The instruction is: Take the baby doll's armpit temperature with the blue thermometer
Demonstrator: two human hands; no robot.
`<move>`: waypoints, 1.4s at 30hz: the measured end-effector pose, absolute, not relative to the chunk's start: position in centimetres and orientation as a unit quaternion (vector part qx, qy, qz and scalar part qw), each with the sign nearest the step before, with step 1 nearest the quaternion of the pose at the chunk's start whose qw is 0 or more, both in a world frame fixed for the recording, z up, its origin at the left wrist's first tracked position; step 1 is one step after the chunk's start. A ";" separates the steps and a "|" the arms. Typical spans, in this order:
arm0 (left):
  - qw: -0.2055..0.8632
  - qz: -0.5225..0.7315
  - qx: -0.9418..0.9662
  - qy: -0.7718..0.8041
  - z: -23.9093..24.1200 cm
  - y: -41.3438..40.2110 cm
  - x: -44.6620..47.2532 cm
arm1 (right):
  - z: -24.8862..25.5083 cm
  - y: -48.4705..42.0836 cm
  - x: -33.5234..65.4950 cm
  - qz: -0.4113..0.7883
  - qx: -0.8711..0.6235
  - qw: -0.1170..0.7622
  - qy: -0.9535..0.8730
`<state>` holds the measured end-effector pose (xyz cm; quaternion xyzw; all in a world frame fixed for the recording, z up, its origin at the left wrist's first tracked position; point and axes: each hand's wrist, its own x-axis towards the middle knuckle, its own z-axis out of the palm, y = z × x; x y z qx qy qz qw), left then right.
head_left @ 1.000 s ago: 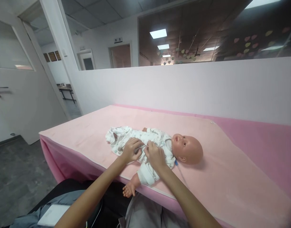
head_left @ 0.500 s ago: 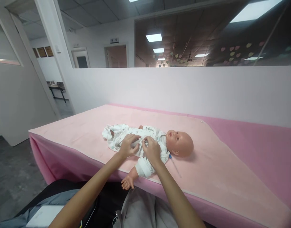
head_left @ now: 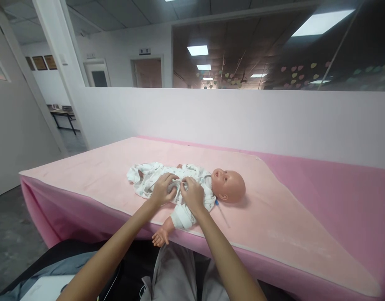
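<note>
A baby doll (head_left: 229, 186) lies on its back on the pink cloth, its head to the right. It wears a white printed baby romper (head_left: 145, 177). Over its middle, my left hand (head_left: 164, 189) pinches the romper's front with thumb and fingers bent. Close beside it, my right hand (head_left: 192, 194) pinches the same front part; a thin white strip, perhaps a tie, shows between the fingertips. The doll's near arm (head_left: 162, 235) reaches out under my wrists, its hand past the table edge. The exact bit of fabric in each pinch is partly hidden.
A thin stick with a blue end (head_left: 223, 214) lies by the doll's neck. Pink cloths (head_left: 289, 217) cover the table, hanging over its front edge. Behind stands a white half wall (head_left: 227, 117) with glass above. My legs (head_left: 176, 271) are under the table edge.
The whole view has shifted slightly, so doll and table appear further left. Both hands stay at the romper's front, with hardly any movement relative to the doll.
</note>
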<state>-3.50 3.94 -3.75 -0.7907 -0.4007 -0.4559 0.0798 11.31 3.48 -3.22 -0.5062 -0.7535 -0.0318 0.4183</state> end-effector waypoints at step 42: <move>-0.325 -0.466 -0.726 -0.387 -3.2 5.8 -5.2 | -3.2 3.5 11.0 -0.048 -0.518 0.401 -0.754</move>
